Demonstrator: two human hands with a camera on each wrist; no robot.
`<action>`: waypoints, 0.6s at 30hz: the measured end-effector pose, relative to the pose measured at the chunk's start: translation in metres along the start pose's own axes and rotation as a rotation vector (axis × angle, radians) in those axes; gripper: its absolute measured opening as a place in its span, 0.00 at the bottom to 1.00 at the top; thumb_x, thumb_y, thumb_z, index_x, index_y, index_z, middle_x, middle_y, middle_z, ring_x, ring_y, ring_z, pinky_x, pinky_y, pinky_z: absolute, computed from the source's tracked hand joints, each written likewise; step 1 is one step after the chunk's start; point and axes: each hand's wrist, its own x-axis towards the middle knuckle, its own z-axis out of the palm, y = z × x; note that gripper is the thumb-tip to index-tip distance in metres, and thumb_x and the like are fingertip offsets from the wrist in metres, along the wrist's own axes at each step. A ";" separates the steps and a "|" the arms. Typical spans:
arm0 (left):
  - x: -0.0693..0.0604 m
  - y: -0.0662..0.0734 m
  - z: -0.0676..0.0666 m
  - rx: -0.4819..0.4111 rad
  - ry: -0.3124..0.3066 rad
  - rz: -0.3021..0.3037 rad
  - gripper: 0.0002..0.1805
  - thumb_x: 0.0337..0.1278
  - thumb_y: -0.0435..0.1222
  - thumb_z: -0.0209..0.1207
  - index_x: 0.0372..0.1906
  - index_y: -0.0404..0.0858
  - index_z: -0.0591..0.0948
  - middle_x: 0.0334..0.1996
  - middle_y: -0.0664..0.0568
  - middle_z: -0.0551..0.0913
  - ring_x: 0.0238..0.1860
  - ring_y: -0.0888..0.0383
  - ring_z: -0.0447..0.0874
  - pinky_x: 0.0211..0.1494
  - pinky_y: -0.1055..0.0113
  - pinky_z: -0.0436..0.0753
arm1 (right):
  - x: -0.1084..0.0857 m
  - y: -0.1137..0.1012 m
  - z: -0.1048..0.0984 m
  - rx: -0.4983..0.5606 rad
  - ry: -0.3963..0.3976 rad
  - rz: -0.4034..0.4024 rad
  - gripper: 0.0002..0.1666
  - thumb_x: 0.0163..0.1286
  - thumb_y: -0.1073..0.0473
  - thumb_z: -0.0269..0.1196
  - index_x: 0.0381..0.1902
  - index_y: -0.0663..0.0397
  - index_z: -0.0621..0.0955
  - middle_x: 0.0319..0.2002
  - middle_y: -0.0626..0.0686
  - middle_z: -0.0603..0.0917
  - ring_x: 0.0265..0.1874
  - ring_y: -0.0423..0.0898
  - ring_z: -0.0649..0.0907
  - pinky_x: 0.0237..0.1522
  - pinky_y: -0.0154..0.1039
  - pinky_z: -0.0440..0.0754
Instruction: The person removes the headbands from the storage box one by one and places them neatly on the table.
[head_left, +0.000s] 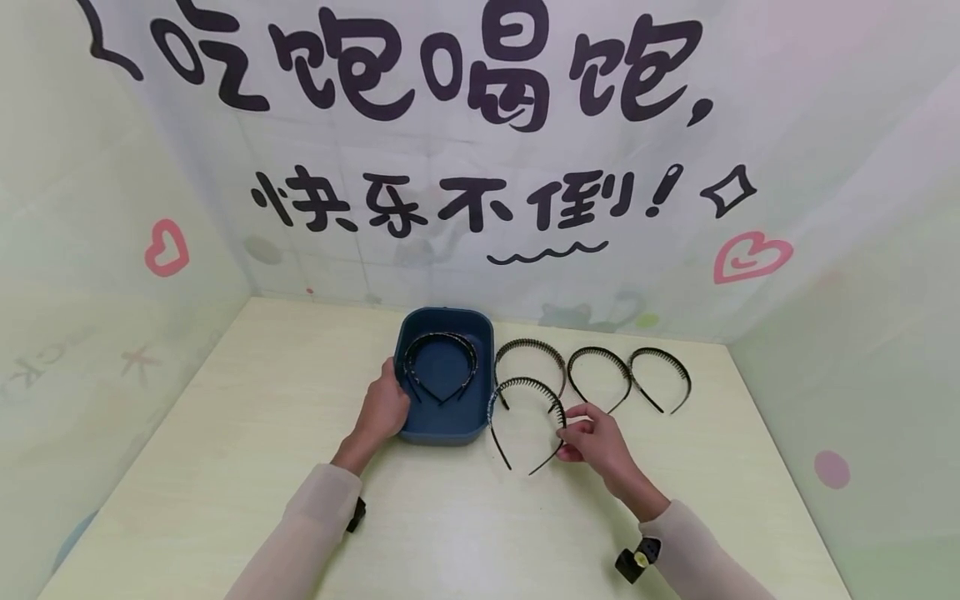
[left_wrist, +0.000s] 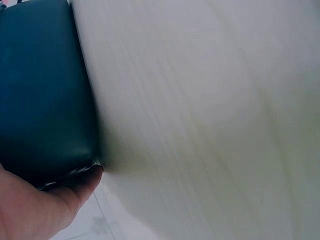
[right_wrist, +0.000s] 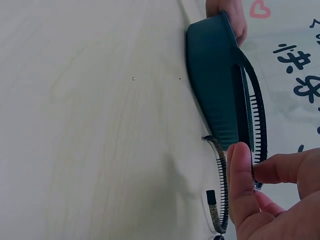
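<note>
On the left wall, a pink heart outline (head_left: 167, 248) faces the table. Just right of it comes your light left sleeve (head_left: 303, 525), and then your left hand (head_left: 386, 404), which grips the left side of a dark blue rounded rectangular tray (head_left: 442, 438) standing on the pale wood-grain table (head_left: 225, 417); the left wrist view shows your thumb (left_wrist: 75, 197) against the tray's wall. Inside the tray lie dark headbands (head_left: 442, 335), at least two, nested together with their tips toward you. Above, black Chinese lettering (head_left: 471, 200) runs across the back wall.

To the right of the tray, you hold up a black toothed headband (head_left: 527, 381), raised off the table with its tips toward you. Behind it, another toothed headband (head_left: 530, 342) lies on the table beside the tray, partly overlapped by yours in the head view. Your right hand (head_left: 596, 442) pinches the raised one by its right arm, between thumb and fingers. Beyond that hand lie a thin black headband (head_left: 600, 350) and, close beside it, the rightmost headband (head_left: 663, 352). Farther right, a purple dot (head_left: 832, 469) marks the right wall.
</note>
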 end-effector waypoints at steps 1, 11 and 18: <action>0.000 0.000 0.000 0.002 0.000 -0.001 0.31 0.67 0.28 0.41 0.74 0.27 0.53 0.26 0.43 0.76 0.28 0.50 0.77 0.35 0.56 0.74 | 0.000 0.002 -0.001 -0.002 0.003 0.000 0.17 0.67 0.72 0.60 0.53 0.68 0.72 0.31 0.58 0.84 0.19 0.43 0.83 0.32 0.40 0.85; 0.000 0.002 -0.001 0.006 0.000 -0.009 0.31 0.67 0.27 0.41 0.74 0.27 0.53 0.27 0.43 0.77 0.30 0.49 0.78 0.38 0.55 0.75 | -0.003 0.014 -0.007 -0.047 0.013 0.003 0.16 0.67 0.74 0.59 0.51 0.68 0.73 0.32 0.61 0.85 0.20 0.44 0.83 0.32 0.42 0.85; 0.000 0.002 -0.001 0.007 -0.006 -0.014 0.32 0.66 0.27 0.41 0.74 0.28 0.52 0.26 0.44 0.75 0.29 0.50 0.77 0.37 0.56 0.74 | -0.004 0.020 -0.010 -0.067 0.002 -0.006 0.15 0.67 0.73 0.58 0.52 0.69 0.73 0.33 0.61 0.85 0.20 0.45 0.83 0.30 0.41 0.85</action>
